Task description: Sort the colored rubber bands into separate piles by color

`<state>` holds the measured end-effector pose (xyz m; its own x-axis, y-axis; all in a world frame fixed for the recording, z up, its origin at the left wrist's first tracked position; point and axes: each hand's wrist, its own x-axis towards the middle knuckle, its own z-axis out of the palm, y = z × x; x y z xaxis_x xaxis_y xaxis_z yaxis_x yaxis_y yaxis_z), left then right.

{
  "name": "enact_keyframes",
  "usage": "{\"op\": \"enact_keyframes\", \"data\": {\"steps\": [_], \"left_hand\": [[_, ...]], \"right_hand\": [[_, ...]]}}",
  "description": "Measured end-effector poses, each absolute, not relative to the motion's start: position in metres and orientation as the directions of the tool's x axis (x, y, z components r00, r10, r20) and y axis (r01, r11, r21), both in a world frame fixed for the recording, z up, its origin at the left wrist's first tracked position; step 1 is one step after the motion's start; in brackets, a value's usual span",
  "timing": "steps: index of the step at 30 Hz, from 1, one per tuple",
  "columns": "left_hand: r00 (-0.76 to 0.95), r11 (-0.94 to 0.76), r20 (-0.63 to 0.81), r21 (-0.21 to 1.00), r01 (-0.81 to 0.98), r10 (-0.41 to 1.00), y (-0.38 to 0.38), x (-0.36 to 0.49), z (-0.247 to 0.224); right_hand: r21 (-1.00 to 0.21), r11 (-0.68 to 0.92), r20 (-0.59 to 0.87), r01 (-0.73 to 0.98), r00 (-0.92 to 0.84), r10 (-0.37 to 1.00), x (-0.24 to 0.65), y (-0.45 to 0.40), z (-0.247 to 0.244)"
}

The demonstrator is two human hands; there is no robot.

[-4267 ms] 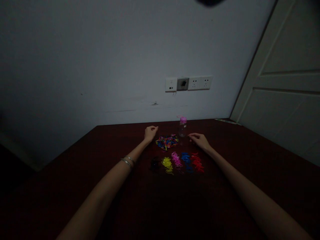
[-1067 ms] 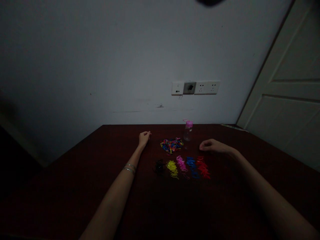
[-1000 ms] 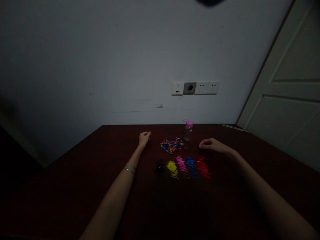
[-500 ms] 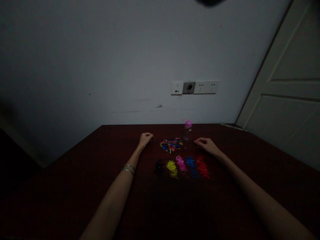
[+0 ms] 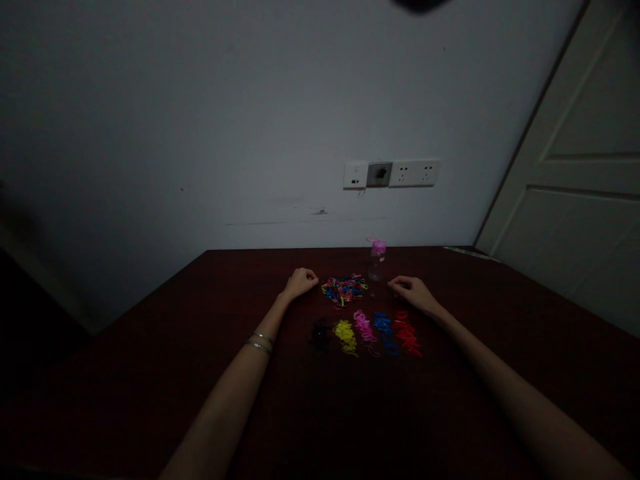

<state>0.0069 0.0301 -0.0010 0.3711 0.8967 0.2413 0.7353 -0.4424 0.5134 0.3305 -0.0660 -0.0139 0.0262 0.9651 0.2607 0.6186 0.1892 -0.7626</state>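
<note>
A mixed heap of small coloured rubber bands (image 5: 345,289) lies on the dark red table (image 5: 165,373). Just left of the heap is my left hand (image 5: 301,283), its fingers curled together; whatever they hold, if anything, is too small to make out. My right hand (image 5: 414,293) rests right of the heap with thumb and fingers pinched, their contents likewise unclear. Nearer to me, bands lie sorted by colour in a row: black bands (image 5: 320,333), yellow bands (image 5: 345,337), pink bands (image 5: 365,328), blue bands (image 5: 385,331) and red bands (image 5: 407,335).
Behind the heap stands a clear bottle (image 5: 377,267) with a pink lid, between my hands. The table meets a pale wall (image 5: 275,133) carrying a row of sockets (image 5: 414,173). A panelled door (image 5: 580,220) is on the right.
My left hand has moved right, closer to the mixed heap, and its fingers have turned inward. My right hand stays almost where it was. The view has shifted slightly.
</note>
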Motion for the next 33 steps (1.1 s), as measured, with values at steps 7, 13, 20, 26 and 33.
{"op": "enact_keyframes", "data": {"steps": [7,13,20,26,33], "left_hand": [[0.613,-0.445,-0.019,0.671,0.593,0.790,0.037,0.008,0.010],[0.635,-0.397,-0.062,0.733,0.552,0.770,0.035,0.011,0.011],[0.588,-0.322,-0.044,0.803,0.502,0.808,0.033,0.011,0.009],[0.548,-0.286,-0.054,0.808,0.515,0.835,0.029,0.009,0.014],[0.468,-0.332,0.077,0.805,0.492,0.881,0.037,0.003,0.021]], "right_hand": [[-0.723,0.211,0.275,0.658,-0.006,0.961,0.335,-0.062,-0.019],[-0.735,0.216,0.276,0.643,-0.007,0.961,0.335,-0.062,-0.019],[-0.729,0.206,0.265,0.653,-0.008,0.964,0.335,-0.063,-0.019],[-0.725,0.208,0.264,0.657,-0.014,0.964,0.337,-0.062,-0.020],[-0.725,0.224,0.279,0.651,-0.020,0.960,0.337,-0.060,-0.022]]}}
